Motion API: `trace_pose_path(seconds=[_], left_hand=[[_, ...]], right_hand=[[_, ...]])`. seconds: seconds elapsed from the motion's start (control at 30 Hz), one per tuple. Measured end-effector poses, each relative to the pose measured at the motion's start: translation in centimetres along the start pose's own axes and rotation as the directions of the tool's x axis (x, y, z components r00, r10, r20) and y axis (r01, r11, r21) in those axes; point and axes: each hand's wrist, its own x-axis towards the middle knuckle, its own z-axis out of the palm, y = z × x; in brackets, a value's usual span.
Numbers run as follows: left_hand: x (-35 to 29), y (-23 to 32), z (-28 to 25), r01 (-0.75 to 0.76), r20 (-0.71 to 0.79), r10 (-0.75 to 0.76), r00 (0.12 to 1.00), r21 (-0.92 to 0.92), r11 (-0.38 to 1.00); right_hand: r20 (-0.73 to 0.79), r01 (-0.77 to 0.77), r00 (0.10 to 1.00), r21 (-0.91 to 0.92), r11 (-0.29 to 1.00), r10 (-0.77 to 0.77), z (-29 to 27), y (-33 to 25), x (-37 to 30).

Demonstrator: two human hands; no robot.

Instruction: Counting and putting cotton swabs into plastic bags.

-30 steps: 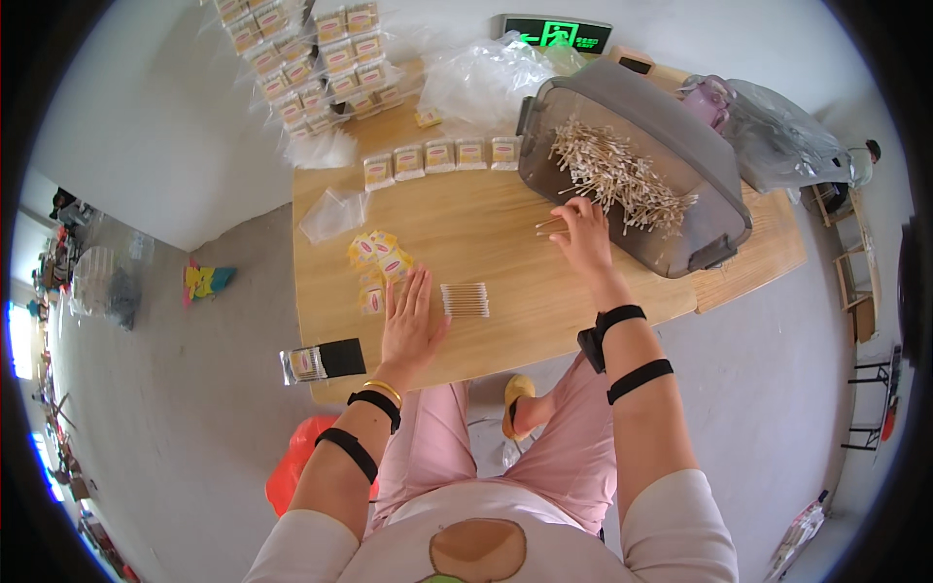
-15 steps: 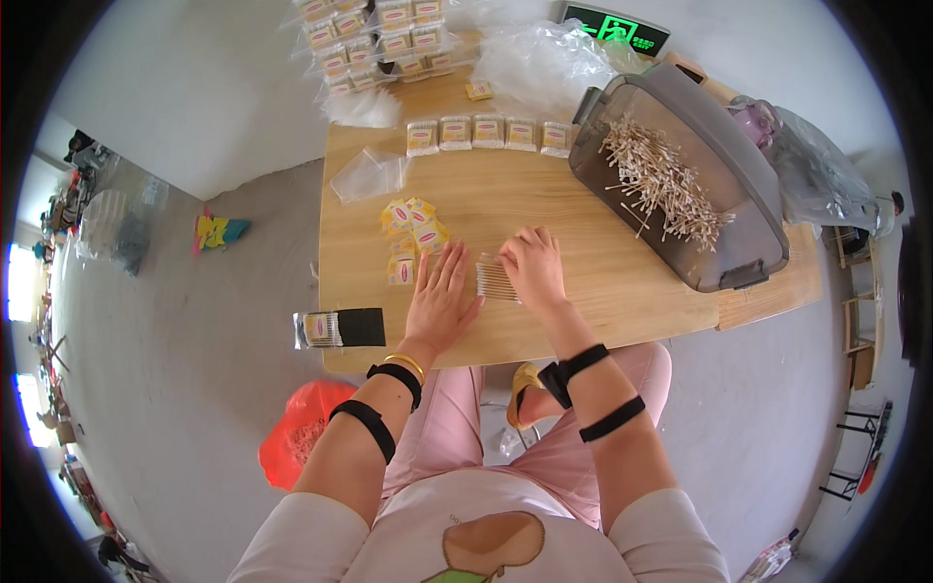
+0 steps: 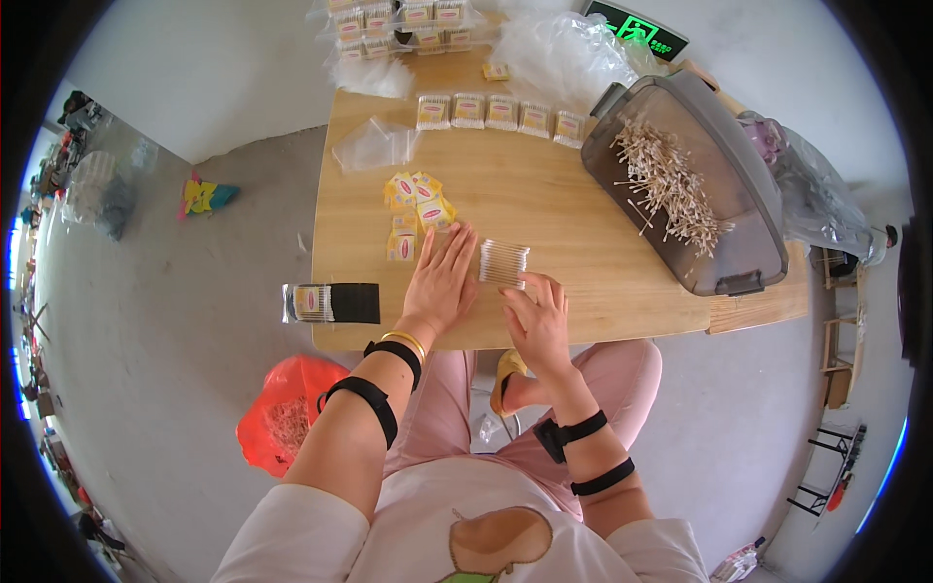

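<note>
Left hand: your left hand point(image 3: 442, 280) lies flat on the table point(image 3: 544, 199), palm down, fingers spread loosely, holding nothing. Fingertips reach up toward the yellow packets.
Right hand: your right hand point(image 3: 537, 316) is just beside the left, fingers bent, tips touching the near edge of the swab bundle. Can't tell whether it's pinching the bundle or only resting on it.
Swab bundle: the swab bundle point(image 3: 503, 262) is a small clear pack of white-tipped sticks, lying flat near the front middle of the table, between your two hands, just right of your left fingertips.
Yellow packets: a loose cluster of yellow packets point(image 3: 418, 206) sits just beyond your left hand.
Grey bin: a grey bin point(image 3: 724, 175) with loose swabs piled inside sits at the right end of the table, well apart from both hands.
Back row: five filled swab boxes point(image 3: 501, 113) are lined up near the far edge; more are stacked behind them.
Clear bags: clear bags point(image 3: 374, 146) lie at far left.
Table edge, left: a black-and-clear holder point(image 3: 330, 302) sticks out over the left front corner.
Floor: an orange bag point(image 3: 282, 413) sits beside your left knee.
</note>
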Motion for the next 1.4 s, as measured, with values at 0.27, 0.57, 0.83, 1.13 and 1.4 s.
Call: trace_pose_path(seconds=[0.27,0.57,0.83,1.13,1.4], left_hand=[[0.0,0.0,0.1,0.017,-0.032,-0.018,0.999,-0.030,0.999],[-0.1,-0.1,0.3,0.023,-0.040,-0.025,0.999,-0.048,0.999],[-0.1,-0.1,0.2,0.027,-0.024,-0.028,0.999,-0.045,0.999],[0.0,0.0,0.0,0.019,-0.056,-0.024,0.998,-0.082,0.996],[-0.1,-0.1,0.0,0.020,-0.063,-0.025,0.998,-0.078,0.997]], right_hand=[[0.033,0.038,0.999,-0.079,0.996,-0.036,0.0,-0.8,1.0],[-0.012,0.042,0.999,-0.063,0.997,-0.043,0.6,-0.3,1.8],[-0.009,0.048,0.999,-0.091,0.995,-0.049,0.8,0.0,2.2],[-0.061,0.036,0.997,-0.091,0.995,-0.041,1.0,0.7,3.1],[-0.052,0.052,0.997,-0.096,0.994,-0.057,1.2,0.7,3.4]])
